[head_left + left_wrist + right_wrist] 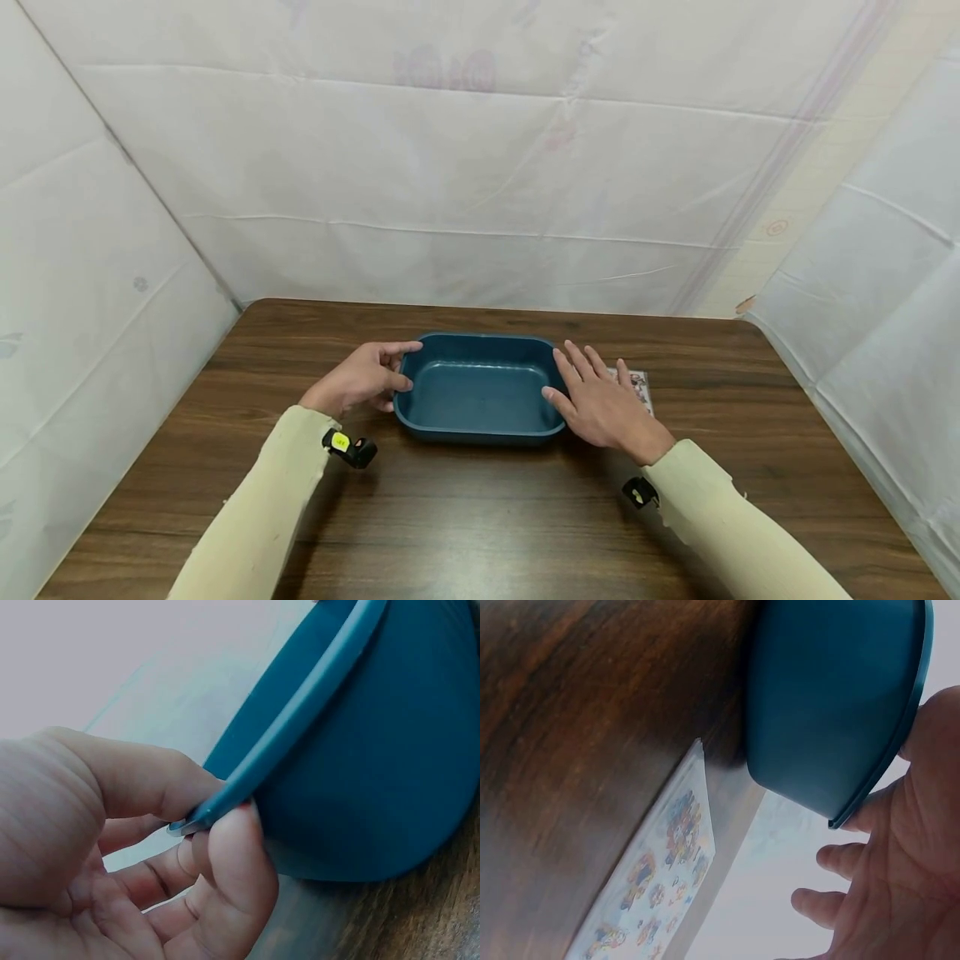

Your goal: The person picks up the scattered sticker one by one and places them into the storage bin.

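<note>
Brown wood-grain tabletop point(465, 525), blue rectangular plastic tub point(480, 398) — left hand point(366, 377) pinching its left rim, right hand point(600, 408) kinda straight-fingered on its right — white cartoon-print sheet point(664, 877) beside it.

Brown wood-grain table point(472, 517), blue open tub point(480, 400) upright on it, flat illustrated packet point(660, 877) lying just beside.
</note>
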A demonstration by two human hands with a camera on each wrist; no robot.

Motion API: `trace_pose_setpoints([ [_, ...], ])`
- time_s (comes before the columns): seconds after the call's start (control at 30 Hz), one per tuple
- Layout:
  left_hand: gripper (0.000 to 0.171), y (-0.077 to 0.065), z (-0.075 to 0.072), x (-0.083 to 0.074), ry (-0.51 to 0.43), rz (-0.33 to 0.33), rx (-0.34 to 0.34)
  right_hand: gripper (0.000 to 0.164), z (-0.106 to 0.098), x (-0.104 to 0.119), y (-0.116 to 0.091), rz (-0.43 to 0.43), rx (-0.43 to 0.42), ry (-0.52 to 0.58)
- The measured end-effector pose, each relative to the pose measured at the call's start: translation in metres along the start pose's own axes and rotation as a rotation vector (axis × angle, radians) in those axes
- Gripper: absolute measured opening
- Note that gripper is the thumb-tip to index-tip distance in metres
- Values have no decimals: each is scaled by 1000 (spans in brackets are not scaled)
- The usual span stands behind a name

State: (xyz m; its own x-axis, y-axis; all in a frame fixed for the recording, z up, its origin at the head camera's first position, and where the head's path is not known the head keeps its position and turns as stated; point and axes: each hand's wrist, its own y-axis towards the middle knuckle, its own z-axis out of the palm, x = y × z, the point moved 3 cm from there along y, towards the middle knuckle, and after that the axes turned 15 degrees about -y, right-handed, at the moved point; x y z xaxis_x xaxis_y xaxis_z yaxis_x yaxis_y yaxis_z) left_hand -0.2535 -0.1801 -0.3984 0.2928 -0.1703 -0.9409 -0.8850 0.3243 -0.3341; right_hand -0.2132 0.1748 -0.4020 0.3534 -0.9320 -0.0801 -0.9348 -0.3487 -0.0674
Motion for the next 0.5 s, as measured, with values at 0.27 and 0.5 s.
trace_pose_setpoints([
  [0.27,73,0,2,2,2,-6,2,75,-2,-2,-2,-5,-14,-1],
  [0.5,73,0,1,2,-5,-8,-12,66,-3,-6,-5,-18,-21,-30],
])
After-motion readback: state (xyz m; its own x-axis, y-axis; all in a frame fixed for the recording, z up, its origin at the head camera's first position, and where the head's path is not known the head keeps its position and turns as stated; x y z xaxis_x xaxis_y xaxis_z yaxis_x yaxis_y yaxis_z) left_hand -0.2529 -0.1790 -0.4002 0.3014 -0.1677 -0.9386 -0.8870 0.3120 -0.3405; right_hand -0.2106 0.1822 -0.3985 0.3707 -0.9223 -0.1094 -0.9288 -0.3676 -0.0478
